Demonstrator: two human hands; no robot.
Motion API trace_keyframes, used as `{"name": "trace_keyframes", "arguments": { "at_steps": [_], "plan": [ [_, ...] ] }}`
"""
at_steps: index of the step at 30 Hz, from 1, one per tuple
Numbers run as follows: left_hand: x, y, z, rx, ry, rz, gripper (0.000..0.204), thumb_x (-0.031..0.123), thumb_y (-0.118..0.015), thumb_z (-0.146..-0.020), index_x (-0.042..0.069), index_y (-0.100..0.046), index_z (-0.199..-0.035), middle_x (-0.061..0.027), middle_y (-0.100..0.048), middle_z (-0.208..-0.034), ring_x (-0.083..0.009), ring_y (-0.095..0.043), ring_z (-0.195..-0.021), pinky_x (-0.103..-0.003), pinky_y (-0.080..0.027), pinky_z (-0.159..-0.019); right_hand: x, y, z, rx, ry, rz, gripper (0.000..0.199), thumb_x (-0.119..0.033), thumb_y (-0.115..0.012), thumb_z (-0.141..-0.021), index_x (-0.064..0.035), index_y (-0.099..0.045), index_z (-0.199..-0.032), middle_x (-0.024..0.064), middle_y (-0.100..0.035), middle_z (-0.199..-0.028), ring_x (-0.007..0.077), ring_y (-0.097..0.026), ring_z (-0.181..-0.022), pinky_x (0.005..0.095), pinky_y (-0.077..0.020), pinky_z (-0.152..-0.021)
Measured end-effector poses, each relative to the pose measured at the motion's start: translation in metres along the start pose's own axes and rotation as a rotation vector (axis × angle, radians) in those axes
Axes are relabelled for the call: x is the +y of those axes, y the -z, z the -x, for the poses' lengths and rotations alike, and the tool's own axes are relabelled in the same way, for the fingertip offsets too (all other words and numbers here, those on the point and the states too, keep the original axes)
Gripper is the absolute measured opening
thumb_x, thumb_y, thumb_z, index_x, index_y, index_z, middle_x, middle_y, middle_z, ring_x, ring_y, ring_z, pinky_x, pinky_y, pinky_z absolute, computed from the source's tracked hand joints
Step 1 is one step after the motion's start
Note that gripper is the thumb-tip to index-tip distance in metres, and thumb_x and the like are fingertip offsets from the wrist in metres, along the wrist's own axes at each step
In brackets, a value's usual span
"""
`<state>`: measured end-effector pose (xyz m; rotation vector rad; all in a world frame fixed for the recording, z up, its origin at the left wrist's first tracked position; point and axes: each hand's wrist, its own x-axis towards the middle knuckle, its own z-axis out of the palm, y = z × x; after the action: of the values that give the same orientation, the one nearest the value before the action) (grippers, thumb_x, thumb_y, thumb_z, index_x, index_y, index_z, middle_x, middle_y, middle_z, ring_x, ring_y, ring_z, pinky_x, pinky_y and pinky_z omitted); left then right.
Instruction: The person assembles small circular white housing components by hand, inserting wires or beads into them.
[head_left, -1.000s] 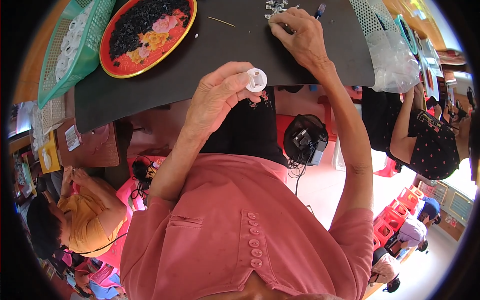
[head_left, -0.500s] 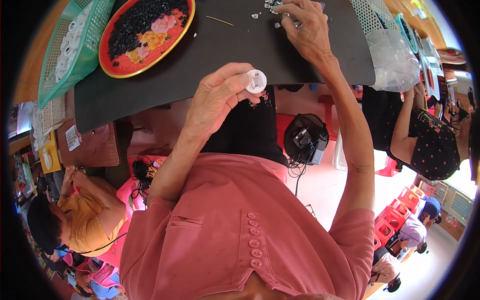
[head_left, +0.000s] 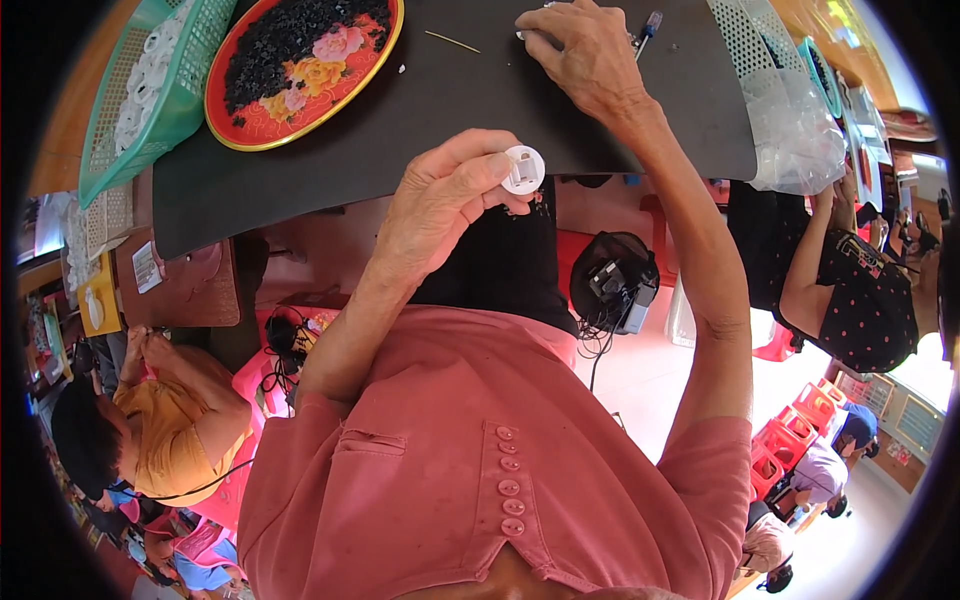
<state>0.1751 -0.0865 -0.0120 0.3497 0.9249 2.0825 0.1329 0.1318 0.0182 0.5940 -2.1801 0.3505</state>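
My left hand (head_left: 450, 190) is closed around a round white plastic piece (head_left: 523, 171), pinching it between thumb and fingers just in front of the table's near edge. The piece's face, with a squarish raised part in its middle, is turned up. Farther off, my right hand (head_left: 590, 60) reaches over the dark tabletop (head_left: 450, 95), its fingers bent and apart. A small pale bit (head_left: 520, 35) shows by its thumb and index tips; what lies under the palm is hidden. Right beside this hand is a screwdriver (head_left: 651, 24) with a dark bluish handle.
A red flowered tray (head_left: 290, 125) holds many small black parts at the left. Next to it stands a green basket (head_left: 165, 140) of white pieces. A thin stick (head_left: 452, 42) lies mid-table. Clear plastic bags (head_left: 795, 130) hang at the right edge. Other people sit nearby.
My right hand has shifted left and slightly away, covering the small clear pieces and uncovering the screwdriver. The white piece in my left hand has moved slightly right and nearer to me.
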Motion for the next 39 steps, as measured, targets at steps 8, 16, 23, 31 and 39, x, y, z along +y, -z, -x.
{"name": "trace_keyframes", "arguments": {
  "at_steps": [8,16,23,31,39],
  "plan": [
    [0.003,0.003,0.0,0.008,-0.027,-0.051,0.029,0.015,-0.052,-0.094,-0.006,-0.055,-0.113,-0.02,-0.063,-0.105,-0.0193,-0.062,-0.083,-0.032,-0.053,-0.077,-0.006,-0.005,-0.007,-0.454,-0.261,0.287,0.01,-0.012,-0.061,-0.076,-0.0048,-0.066,-0.071,0.0141,-0.062,-0.072,0.0315,-0.058,-0.071,0.0443,-0.0395,-0.066],
    [0.012,0.015,-0.001,0.029,-0.074,0.045,0.027,0.014,-0.054,-0.094,-0.005,-0.056,-0.113,-0.0135,-0.063,-0.098,-0.0197,-0.063,-0.085,-0.034,-0.053,-0.077,-0.015,0.007,0.009,-0.257,-0.589,-0.416,0.016,-0.011,-0.069,-0.079,-0.0068,-0.07,-0.095,0.0021,-0.07,-0.084,0.0115,-0.064,-0.072,0.0257,-0.0501,-0.07],
    [0.015,0.021,-0.005,0.009,-0.127,0.075,0.029,0.021,-0.054,-0.096,-0.004,-0.055,-0.111,-0.0114,-0.063,-0.094,-0.018,-0.062,-0.082,-0.034,-0.052,-0.074,-0.053,0.024,0.009,-0.183,-0.738,-1.037,0.012,-0.002,-0.068,-0.08,-0.0053,-0.071,-0.091,-0.0014,-0.069,-0.084,0.0064,-0.061,-0.076,0.0237,-0.0491,-0.075],
    [0.009,0.022,-0.006,0.02,-0.17,0.076,0.028,0.021,-0.054,-0.096,-0.003,-0.056,-0.11,-0.0119,-0.064,-0.096,-0.0193,-0.064,-0.085,-0.035,-0.054,-0.076,-0.078,0.036,0.01,-0.249,-0.576,-0.806,0.012,0.003,-0.067,-0.08,-0.003,-0.071,-0.09,0.003,-0.069,-0.084,0.0099,-0.061,-0.081,0.0242,-0.0484,-0.078],
    [0.007,0.017,-0.004,0.066,-0.199,0.065,0.029,0.02,-0.055,-0.095,-0.004,-0.056,-0.111,-0.0132,-0.063,-0.097,-0.021,-0.065,-0.085,-0.036,-0.055,-0.078,-0.083,0.033,0.014,-0.227,-0.484,-0.747,0.014,0.001,-0.066,-0.077,-0.0048,-0.071,-0.089,0.0039,-0.068,-0.08,0.0122,-0.061,-0.073,0.0252,-0.0497,-0.068]
  ]
}}
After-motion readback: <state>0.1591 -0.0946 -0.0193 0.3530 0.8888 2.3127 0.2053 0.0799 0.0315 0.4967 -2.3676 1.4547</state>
